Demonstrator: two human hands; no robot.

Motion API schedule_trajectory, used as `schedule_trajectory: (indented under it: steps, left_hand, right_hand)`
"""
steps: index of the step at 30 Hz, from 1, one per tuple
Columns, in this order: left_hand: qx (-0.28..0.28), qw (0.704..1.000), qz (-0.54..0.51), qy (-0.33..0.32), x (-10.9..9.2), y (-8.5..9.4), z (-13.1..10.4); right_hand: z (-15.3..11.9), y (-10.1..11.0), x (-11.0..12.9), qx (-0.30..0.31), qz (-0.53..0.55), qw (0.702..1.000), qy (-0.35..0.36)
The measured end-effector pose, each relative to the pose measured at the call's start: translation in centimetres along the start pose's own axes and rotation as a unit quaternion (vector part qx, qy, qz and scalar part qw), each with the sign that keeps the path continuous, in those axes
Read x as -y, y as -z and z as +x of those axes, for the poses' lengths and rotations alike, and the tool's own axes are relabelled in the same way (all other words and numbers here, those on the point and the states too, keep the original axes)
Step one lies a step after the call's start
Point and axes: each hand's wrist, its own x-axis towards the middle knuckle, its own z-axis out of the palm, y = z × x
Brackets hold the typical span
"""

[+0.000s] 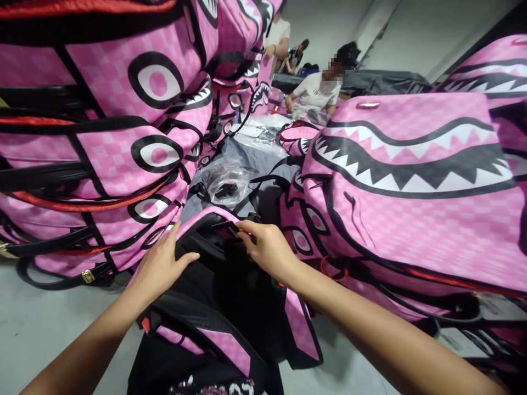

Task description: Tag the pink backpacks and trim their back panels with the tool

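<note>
A pink and black backpack (230, 285) lies in front of me with its black side up and its straps hanging toward me. My left hand (164, 260) rests on the backpack's left upper edge, fingers stretched and thumb apart. At the top edge, my right hand (265, 247) pinches a small flat black piece (226, 225), which looks like a tag. Just beyond the backpack lies a clear plastic bag (228, 181) with something dark inside.
Stacked pink backpacks (123, 153) with eye prints rise close on my left. More backpacks (411, 164) with shark-mouth prints are piled on my right. Farther back, a person (319, 90) in a white shirt sits among clear wrappings, with other people behind.
</note>
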Motion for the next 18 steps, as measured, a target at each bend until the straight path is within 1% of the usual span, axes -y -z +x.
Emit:
schedule_trajectory:
  steps: [1, 2, 3, 5, 7, 10, 13, 14, 16, 18]
  left_hand:
    - [0.033, 0.999, 0.002, 0.018, 0.3, -0.1, 0.0]
    - [0.052, 0.998, 0.001, 0.029, 0.5, -0.3, 0.0]
    - [0.058, 0.998, -0.001, 0.036, 0.7, -0.4, 0.0]
    - [0.049, 0.998, 0.009, 0.044, 0.7, -0.6, -0.1]
    - [0.039, 0.998, 0.032, 0.046, 0.7, -0.8, -0.3]
    - [0.029, 0.996, 0.069, 0.042, 0.8, -1.2, -0.4]
    - [0.022, 0.995, 0.086, 0.04, 0.9, -1.3, -0.3]
    - [0.024, 0.996, 0.077, 0.04, 1.0, -1.3, -0.3]
    - [0.038, 0.998, 0.038, 0.032, 1.2, -1.1, -0.3]
    - [0.045, 0.999, -0.002, 0.023, 1.4, -0.9, -0.2]
  right_hand:
    - [0.2, -0.5, 0.0, 0.024, -0.018, 1.0, -0.005]
    - [0.3, -1.1, 0.1, 0.057, -0.039, 0.998, -0.006]
    - [0.5, -1.6, 0.4, 0.098, -0.061, 0.993, -0.006]
    - [0.9, -2.5, 1.0, 0.179, -0.109, 0.978, 0.005]
    - [1.3, -3.3, 1.4, 0.219, -0.166, 0.961, 0.021]
    - [2.0, -4.4, 1.6, 0.235, -0.221, 0.946, 0.047]
    - [2.3, -4.7, 1.5, 0.261, -0.217, 0.938, 0.074]
    - [2.3, -4.6, 1.5, 0.259, -0.215, 0.939, 0.074]
    - [2.3, -4.3, 1.7, 0.217, -0.195, 0.955, 0.058]
    - [2.7, -4.3, 2.0, 0.158, -0.126, 0.978, 0.058]
